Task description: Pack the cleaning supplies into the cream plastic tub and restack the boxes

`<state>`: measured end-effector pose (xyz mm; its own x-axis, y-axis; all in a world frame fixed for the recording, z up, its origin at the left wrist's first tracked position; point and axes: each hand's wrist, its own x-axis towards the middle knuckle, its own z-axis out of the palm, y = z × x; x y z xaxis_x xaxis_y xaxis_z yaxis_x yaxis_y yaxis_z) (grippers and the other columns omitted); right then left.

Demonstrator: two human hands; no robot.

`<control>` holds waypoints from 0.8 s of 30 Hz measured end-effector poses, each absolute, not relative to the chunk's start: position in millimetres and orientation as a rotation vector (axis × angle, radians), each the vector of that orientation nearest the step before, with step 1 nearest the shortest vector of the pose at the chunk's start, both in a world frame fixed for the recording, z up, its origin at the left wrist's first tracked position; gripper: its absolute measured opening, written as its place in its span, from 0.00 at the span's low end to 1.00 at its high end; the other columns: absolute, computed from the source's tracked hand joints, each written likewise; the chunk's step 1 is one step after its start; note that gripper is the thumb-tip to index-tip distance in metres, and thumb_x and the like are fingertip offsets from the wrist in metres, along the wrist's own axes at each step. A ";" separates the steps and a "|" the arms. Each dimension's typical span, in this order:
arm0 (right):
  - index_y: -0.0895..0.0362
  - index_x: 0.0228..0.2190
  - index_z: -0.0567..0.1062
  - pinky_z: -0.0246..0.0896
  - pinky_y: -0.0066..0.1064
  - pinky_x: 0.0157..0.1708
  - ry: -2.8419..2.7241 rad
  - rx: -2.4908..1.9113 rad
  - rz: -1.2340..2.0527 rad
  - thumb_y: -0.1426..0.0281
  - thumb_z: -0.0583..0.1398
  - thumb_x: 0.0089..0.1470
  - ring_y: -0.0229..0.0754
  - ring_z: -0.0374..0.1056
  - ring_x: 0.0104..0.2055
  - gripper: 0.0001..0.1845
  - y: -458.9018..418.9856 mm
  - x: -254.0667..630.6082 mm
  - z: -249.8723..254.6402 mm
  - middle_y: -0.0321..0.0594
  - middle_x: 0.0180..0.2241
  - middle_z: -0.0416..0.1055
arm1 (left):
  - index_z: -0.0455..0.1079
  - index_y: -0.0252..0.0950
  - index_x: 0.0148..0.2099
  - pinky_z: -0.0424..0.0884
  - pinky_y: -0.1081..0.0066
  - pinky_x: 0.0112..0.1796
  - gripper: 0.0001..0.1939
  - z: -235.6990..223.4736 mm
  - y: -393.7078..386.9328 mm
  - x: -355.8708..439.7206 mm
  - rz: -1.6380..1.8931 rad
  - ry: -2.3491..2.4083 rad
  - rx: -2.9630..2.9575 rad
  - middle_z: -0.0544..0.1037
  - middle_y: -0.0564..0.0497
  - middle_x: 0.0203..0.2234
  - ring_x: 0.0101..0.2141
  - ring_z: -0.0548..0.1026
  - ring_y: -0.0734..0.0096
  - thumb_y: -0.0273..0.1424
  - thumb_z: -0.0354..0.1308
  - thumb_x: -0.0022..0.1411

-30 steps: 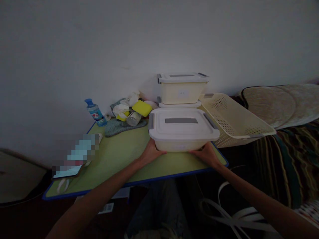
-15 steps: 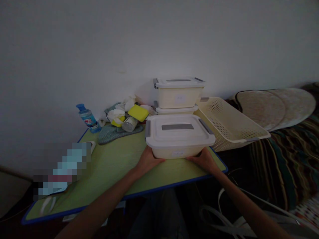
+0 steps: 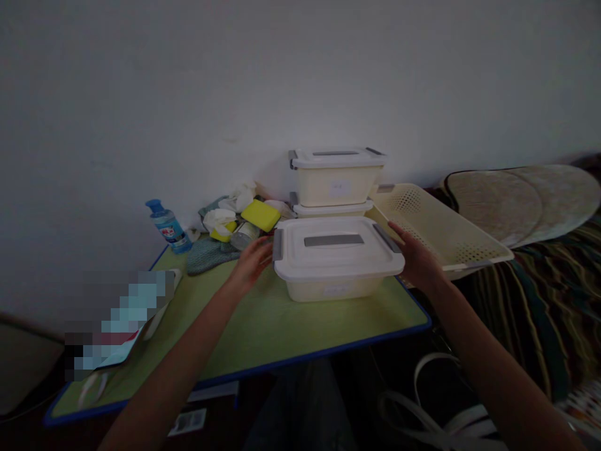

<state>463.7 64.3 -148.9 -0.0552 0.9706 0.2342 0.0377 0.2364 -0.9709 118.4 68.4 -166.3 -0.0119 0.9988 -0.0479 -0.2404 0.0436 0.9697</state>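
A lidded storage box (image 3: 335, 288) with a white lid and grey side latches rests on the green table (image 3: 263, 332). Its lid (image 3: 338, 257) is on, with a grey handle strip across the top. Beside the left latch is my left hand (image 3: 253, 260), its fingers extended toward the box side. My right hand (image 3: 419, 258) is at the opposite latch, fingers stretched out and slightly blurred. Whether the fingertips touch the latches I cannot tell. Neither hand is wrapped round the box.
Behind stand two stacked storage boxes (image 3: 339, 185). A perforated cream basket (image 3: 451, 235) is at the right. Toward the left are a blue bottle (image 3: 169, 230), yellow sponges (image 3: 261, 215), a grey-green cloth (image 3: 211, 255) and a pixelated flat object (image 3: 126, 319). A striped cover (image 3: 521, 313) lies far right.
Both hands have left the lower front corners of the box and moved up and back along its sides to the latches. The box stays in about the same place.
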 end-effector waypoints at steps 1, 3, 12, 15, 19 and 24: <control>0.42 0.49 0.66 0.64 0.46 0.46 -1.334 -1.029 1.101 0.48 0.50 0.50 0.49 0.66 0.50 0.26 68.2 461.1 -141.2 0.34 0.48 0.70 | 0.67 0.36 0.44 0.68 0.71 0.35 0.18 -158.9 72.2 122.2 1.310 1.048 0.918 0.76 0.49 0.35 0.35 0.74 0.68 0.35 0.60 0.49; 0.42 0.47 0.68 0.66 0.45 0.42 -1.173 -1.010 1.266 0.48 0.52 0.49 0.49 0.68 0.47 0.25 74.7 454.3 -129.8 0.35 0.46 0.71 | 0.66 0.36 0.47 0.68 0.72 0.32 0.21 -144.8 76.6 133.3 1.318 1.007 0.820 0.76 0.49 0.35 0.34 0.74 0.68 0.36 0.60 0.49; 0.46 0.42 0.71 0.68 0.30 0.29 -1.121 -1.071 1.341 0.75 0.61 0.33 0.41 0.71 0.35 0.29 79.4 440.0 -125.6 0.30 0.45 0.71 | 0.62 0.40 0.55 0.71 0.72 0.31 0.43 -129.6 69.5 164.1 1.343 0.995 0.862 0.72 0.49 0.45 0.35 0.73 0.65 0.19 0.65 0.33; 0.45 0.44 0.70 0.68 0.29 0.27 -1.089 -1.040 1.370 0.76 0.60 0.32 0.42 0.71 0.36 0.32 78.9 440.4 -126.6 0.29 0.46 0.70 | 0.63 0.40 0.54 0.71 0.72 0.30 0.41 -131.4 70.6 161.7 1.352 0.980 0.848 0.74 0.50 0.42 0.33 0.73 0.67 0.18 0.64 0.34; 0.45 0.48 0.68 0.70 0.35 0.36 -1.091 -0.982 1.355 0.76 0.57 0.32 0.46 0.69 0.45 0.35 80.4 439.8 -131.6 0.29 0.49 0.68 | 0.63 0.40 0.54 0.71 0.72 0.30 0.42 -129.5 71.8 162.2 1.355 0.997 0.823 0.74 0.50 0.41 0.32 0.73 0.68 0.17 0.63 0.33; 0.46 0.48 0.67 0.68 0.45 0.42 -0.976 -0.927 1.397 0.70 0.56 0.36 0.51 0.67 0.49 0.32 81.7 443.9 -145.2 0.31 0.48 0.69 | 0.61 0.38 0.56 0.71 0.74 0.29 0.44 -124.9 70.3 165.1 1.359 1.017 0.799 0.73 0.49 0.44 0.31 0.72 0.71 0.16 0.63 0.32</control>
